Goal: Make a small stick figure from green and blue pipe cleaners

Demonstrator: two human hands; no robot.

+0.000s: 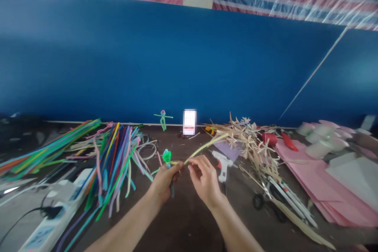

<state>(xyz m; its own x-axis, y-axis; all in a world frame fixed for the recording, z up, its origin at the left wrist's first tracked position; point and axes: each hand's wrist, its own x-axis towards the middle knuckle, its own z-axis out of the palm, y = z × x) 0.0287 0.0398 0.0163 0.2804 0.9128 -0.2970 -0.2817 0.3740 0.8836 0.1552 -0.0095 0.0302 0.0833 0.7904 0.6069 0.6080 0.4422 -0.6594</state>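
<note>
My left hand (167, 181) grips a small pipe-cleaner piece (167, 157) with a green coiled top and a blue-grey stem that sticks out below my fingers. My right hand (205, 177) pinches a yellow-green pipe cleaner (206, 148) between thumb and fingertips, close to the green top. That strand runs up and to the right, over the table, and its other end reaches toward a heap of dried straw (246, 145). A white glue gun (223, 164) lies just right of my right hand, not touching it.
A spread of multicoloured pipe cleaners (113, 165) lies left of my hands, beside a white power strip (56, 204). Scissors (260, 201), white pens, pink paper sheets (327, 189) and white cups (321, 138) lie at right. A small pipe-cleaner figure (163, 120) stands before the blue wall (189, 55).
</note>
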